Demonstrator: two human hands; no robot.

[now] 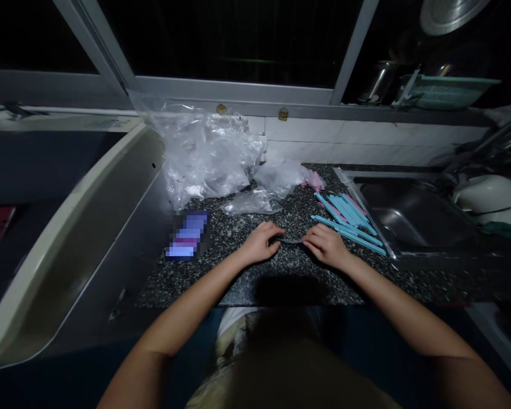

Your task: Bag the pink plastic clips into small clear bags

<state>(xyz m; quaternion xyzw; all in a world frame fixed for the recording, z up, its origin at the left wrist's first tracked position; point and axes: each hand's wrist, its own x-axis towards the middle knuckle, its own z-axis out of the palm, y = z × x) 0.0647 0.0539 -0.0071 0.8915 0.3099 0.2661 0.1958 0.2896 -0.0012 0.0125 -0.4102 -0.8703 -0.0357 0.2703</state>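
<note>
My left hand (262, 243) and my right hand (327, 245) are both closed in a pinch above the speckled dark countertop (238, 287). Between them stretches a thin greyish strip (290, 241), one end at each hand's fingertips; its exact kind is too small and dim to make out. Just beyond my right hand lies a pile of slim light-blue plastic sticks (351, 213), with a few pink ones among them. Crumpled clear plastic bags (213, 153) are heaped behind my left hand, and a smaller clear bag (281, 177) has something pink (313, 180) at its right end.
A phone (188, 234) with a lit, blurred screen lies left of my hands. A steel sink (409, 218) borders the counter on the right, with a white bowl (491, 192) beyond. On the left rises a pale-edged appliance wall (111, 210). A green basket (449, 92) stands on the sill.
</note>
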